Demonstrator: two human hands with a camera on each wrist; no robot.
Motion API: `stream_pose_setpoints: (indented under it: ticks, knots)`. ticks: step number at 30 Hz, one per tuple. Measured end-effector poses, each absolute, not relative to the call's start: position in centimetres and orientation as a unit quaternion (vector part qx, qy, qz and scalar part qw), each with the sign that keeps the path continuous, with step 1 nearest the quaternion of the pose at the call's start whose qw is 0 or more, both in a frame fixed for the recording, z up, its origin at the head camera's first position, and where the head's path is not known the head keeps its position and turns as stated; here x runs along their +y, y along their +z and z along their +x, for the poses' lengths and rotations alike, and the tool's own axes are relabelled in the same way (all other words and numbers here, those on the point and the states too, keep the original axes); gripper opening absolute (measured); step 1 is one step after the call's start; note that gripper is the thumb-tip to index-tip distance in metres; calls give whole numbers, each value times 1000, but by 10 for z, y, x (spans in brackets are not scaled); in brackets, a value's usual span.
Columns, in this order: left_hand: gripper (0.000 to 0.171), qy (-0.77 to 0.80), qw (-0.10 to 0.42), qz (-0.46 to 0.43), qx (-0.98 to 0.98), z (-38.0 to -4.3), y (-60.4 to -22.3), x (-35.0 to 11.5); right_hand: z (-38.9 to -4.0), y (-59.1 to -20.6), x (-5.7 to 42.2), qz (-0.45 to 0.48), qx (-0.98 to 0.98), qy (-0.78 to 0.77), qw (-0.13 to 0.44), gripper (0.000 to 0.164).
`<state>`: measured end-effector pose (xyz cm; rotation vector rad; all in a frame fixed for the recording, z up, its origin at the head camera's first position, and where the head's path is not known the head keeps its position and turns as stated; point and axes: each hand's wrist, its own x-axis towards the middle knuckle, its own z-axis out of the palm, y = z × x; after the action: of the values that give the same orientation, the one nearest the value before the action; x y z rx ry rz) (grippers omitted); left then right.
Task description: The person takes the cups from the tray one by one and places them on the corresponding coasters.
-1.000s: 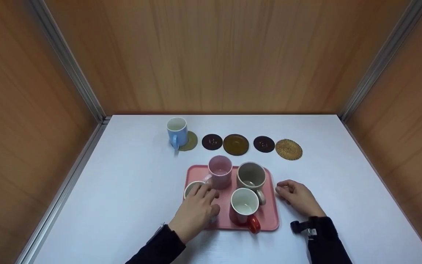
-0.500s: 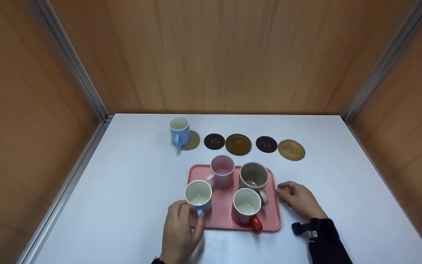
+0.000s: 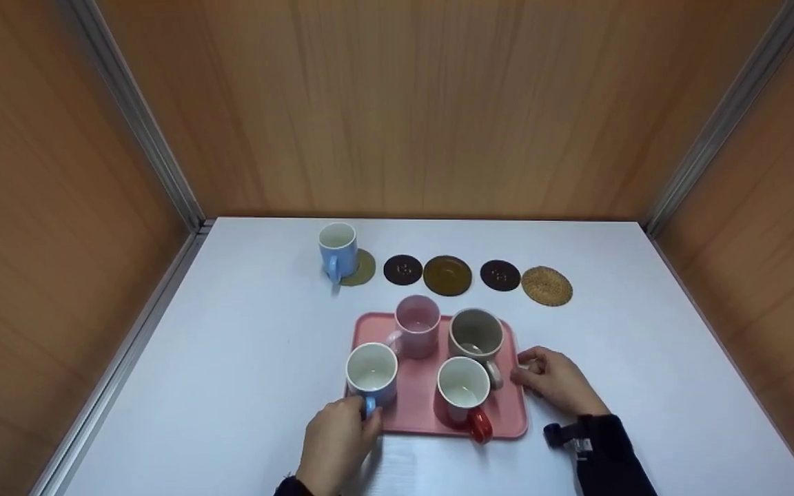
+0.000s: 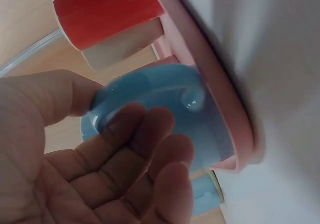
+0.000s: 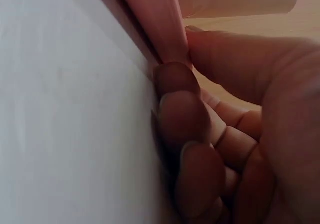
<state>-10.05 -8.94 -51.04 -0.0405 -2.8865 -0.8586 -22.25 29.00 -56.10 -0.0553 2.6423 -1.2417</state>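
A pink tray [image 3: 414, 413] carries several mugs. At its front left corner my left hand [image 3: 336, 437] pinches the handle of a blue mug [image 3: 384, 398]; the left wrist view shows thumb and index finger on either side of that handle [image 4: 145, 84]. The mug stands upright on the tray. On the right side, my right hand [image 3: 562, 379] holds the tray's rim [image 5: 167, 29], thumb above and curled fingers at its outer edge. Also on the tray are a pink mug [image 3: 419, 337], a grey mug [image 3: 462, 344] and a red mug with white inside [image 3: 464, 389].
Beyond the tray, a second blue mug [image 3: 339, 255] stands partly on an olive coaster [image 3: 364, 269]. To its right lie a dark coaster [image 3: 402, 270], a brown coaster [image 3: 447, 275], another dark coaster [image 3: 500, 275] and a woven coaster [image 3: 547, 286]. Wooden panels enclose the white table [image 3: 231, 344].
My left hand has come from over the front left mug down to its near side and taken hold of the handle. The right hand has moved slightly inward onto the tray's rim.
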Motion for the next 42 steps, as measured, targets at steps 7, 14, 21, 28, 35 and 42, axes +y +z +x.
stream_pose_setpoints:
  ticks: [7,14,21,28,35,42]
  knots:
    - [15,-448,-51,-44,-892,-103,-511,-122,-222,-562,291,-19,892,-436,117,44]
    - [25,-545,-137,-39,-827,-107,-513,-147,-222,-563,292,-20,896,-429,112,45]
    - [45,-581,-167,-15,-796,-113,-516,-146,-222,-564,291,-7,893,-434,117,45]
    - [46,-602,-183,-10,-777,-116,-520,-144,-223,-562,291,-8,899,-422,118,46]
    - [43,-569,-154,7,-808,-112,-520,-145,-223,-564,291,-14,892,-436,115,44]
    - [41,-587,-133,25,-798,-103,-510,-150,-224,-564,291,-6,891,-438,117,42]
